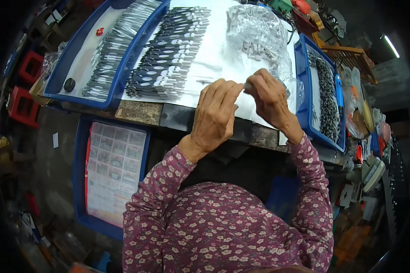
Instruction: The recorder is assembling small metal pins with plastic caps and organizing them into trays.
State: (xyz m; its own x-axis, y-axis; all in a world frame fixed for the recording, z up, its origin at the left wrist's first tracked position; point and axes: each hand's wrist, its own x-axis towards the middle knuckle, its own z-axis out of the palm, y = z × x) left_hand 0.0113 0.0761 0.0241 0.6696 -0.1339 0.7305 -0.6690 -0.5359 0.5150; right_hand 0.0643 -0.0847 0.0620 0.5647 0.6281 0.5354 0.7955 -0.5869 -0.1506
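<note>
My left hand [214,113] and my right hand [269,98] meet above the near edge of a white-covered table [218,50]. Both sets of fingers are bent and pressed together. A small greyish bit [247,86] shows at the right fingertips, too small to name; what the left fingers hold is hidden. Left of my hands lie overlapping rows of slim black and silver pieces [168,54]. Beyond my hands rests a crumpled clear plastic bag [255,27] with small silver parts [262,49] in it or at its near side.
A blue tray [118,79] of thin silver pieces stands at the left, with a black round cap [69,84] inside. At the right another blue tray [305,104] holds many small dark and silver parts. Below the table sits a blue bin [79,182] with a printed sheet; red stools [20,107] stand left.
</note>
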